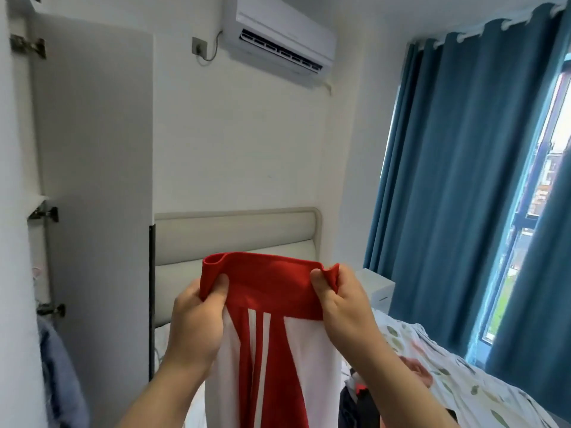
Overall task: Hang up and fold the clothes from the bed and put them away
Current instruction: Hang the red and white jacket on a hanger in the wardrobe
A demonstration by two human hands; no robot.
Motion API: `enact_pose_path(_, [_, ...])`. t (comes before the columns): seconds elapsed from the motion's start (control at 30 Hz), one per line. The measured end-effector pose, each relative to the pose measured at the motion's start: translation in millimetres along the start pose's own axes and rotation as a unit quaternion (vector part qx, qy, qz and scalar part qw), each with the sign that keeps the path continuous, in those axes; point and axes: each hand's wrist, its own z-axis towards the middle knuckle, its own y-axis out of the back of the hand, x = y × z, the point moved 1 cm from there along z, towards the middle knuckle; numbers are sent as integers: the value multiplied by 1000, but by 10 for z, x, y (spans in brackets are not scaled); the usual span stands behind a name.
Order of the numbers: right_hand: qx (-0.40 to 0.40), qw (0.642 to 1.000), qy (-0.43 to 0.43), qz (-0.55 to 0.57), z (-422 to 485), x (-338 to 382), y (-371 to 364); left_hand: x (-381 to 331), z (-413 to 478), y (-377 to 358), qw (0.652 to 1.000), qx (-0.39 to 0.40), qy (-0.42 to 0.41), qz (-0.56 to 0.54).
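Through the head camera I am looking across a bedroom. Blue curtains (448, 180) are hanging over the window on the right, and a white wardrobe door (92, 149) is standing open on the left. The bed (463, 384), under a leaf-printed sheet, is lying below the curtains, with its pale padded headboard (234, 236) against the far wall. A white air conditioner (284, 35) is sitting high on that wall. The task's thing, a red-and-white garment (272, 341) with white stripes, is hanging in the air in front of the headboard, its red band uppermost and stretched level between the two hands. The left hand (194, 329) is gripping the band's left corner and the right hand (346, 313) its right corner; the fingers (221, 288) of each are pinching the red cloth against the thumb. A heap of dark clothes (355, 400) is lying on the bed beside the right forearm. A blue garment (58, 375) is hanging at the lower left edge. Metal hinges (29, 46) are showing along the wardrobe frame.
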Motion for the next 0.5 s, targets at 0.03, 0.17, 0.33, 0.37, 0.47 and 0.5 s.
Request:
enact_pose_path(0.03, [5,1000,-4,3,37,-4,-114,-10,78,78,1000,0,7,-7])
enact_pose_path(0.17, [34,994,-50,96,137,-14,-659,-15,314,434,999,37,-9,-17])
enact_pose_path(0.33, [61,984,-54,157,182,-24,-1227,-5,476,847,992,113,-46,20])
enact_pose_path(0.37, [69,982,-60,167,204,-25,-1340,0,513,945,995,81,-53,34])
enact_pose_path(0.47, [98,972,-81,197,287,-48,-1680,6,599,1219,1000,-15,-9,23])
enact_pose_path(0.5, [111,968,-91,208,311,-61,-1798,11,612,1292,999,-33,1,8])
